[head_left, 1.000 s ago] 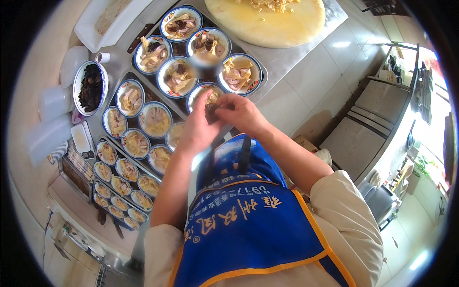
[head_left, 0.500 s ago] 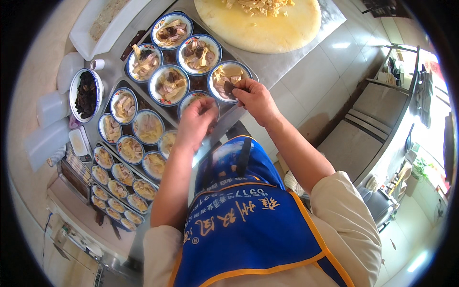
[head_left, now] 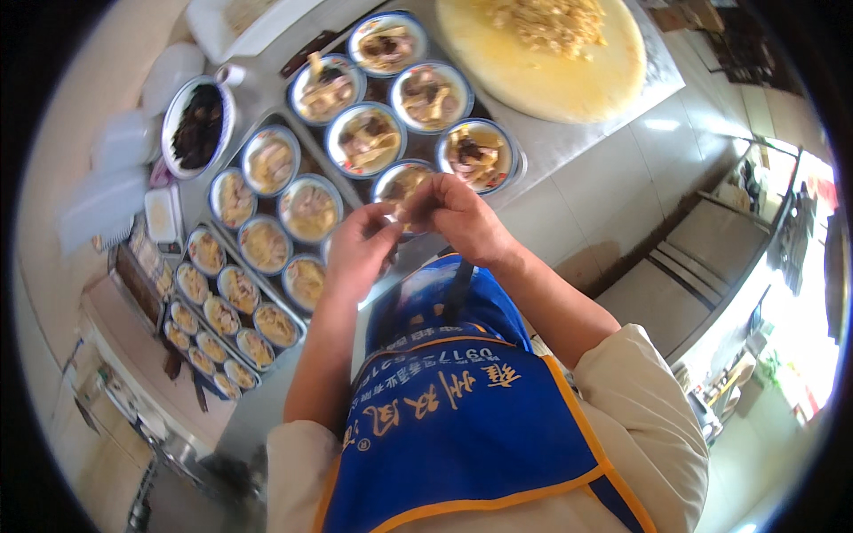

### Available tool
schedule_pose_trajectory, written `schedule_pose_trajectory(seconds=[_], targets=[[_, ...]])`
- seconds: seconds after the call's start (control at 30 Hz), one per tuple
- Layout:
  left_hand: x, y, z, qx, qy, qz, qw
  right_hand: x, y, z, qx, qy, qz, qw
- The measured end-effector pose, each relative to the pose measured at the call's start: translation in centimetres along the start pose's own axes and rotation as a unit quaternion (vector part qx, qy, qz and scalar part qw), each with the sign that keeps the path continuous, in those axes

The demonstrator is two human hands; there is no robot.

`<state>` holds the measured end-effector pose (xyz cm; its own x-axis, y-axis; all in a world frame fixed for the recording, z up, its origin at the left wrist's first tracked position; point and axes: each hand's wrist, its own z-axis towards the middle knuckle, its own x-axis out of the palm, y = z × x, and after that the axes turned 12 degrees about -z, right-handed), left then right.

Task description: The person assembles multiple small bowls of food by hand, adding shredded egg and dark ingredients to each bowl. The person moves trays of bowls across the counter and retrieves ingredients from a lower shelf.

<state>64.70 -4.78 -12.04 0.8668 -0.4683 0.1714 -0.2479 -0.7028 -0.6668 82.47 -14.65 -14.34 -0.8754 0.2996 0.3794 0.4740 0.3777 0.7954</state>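
My left hand (head_left: 362, 253) and my right hand (head_left: 460, 220) meet fingertip to fingertip above the nearest bowl (head_left: 402, 180) of the upper tray, partly covering it. Both have their fingers closed; what they pinch is hidden, though something dark shows under the left palm. Right of them, a blue-rimmed bowl (head_left: 477, 155) holds yellow strips, pale meat slices and dark pieces that look like wood ear mushroom. More such bowls share this tray, several topped with dark pieces. At the left, a larger white bowl (head_left: 197, 127) is full of the same dark pieces.
A second tray of filled bowls (head_left: 310, 208) adjoins on the left, with further bowls (head_left: 238, 291) beyond. On the metal counter, a round yellowish board (head_left: 569, 84) bears a pile of yellow strips (head_left: 551, 27). White plastic containers (head_left: 133, 142) line the left wall. Tiled floor (head_left: 613, 169) lies to the right.
My right hand has left the rightmost bowl, where a dark piece now lies, and come over to my left hand. The whole view has shifted, moving the bowls rightward in it.
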Motion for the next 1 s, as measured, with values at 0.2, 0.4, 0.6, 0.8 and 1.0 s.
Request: schedule_pose_trajectory(seconds=[0.2, 0.4, 0.6, 0.8, 1.0], targets=[[-4.9, -2.0, -2.9, 0.172, -0.012, 0.09, 0.981, 6.7, 1.1, 3.1, -0.094, 0.067, -0.082, 0.99], [-10.3, -0.5, -4.0, 0.268, -0.072, 0.063, 0.959, 14.0, -0.2, 5.2, -0.124, 0.083, -0.155, 0.976], [-17.2, -3.0, -6.6, 0.254, -0.102, 0.091, 0.958, 20.6, -1.7, 7.1, -0.083, 0.088, -0.057, 0.991], [-24.5, -3.0, -7.0, 0.284, -0.043, 0.067, 0.956, 26.3, -1.1, 8.1, 0.036, 0.054, -0.05, 0.997], [-26.9, -3.6, -6.0, 0.312, -0.053, 0.133, 0.939, 28.0, -1.6, 9.7, 0.016, 0.046, -0.069, 0.996]])
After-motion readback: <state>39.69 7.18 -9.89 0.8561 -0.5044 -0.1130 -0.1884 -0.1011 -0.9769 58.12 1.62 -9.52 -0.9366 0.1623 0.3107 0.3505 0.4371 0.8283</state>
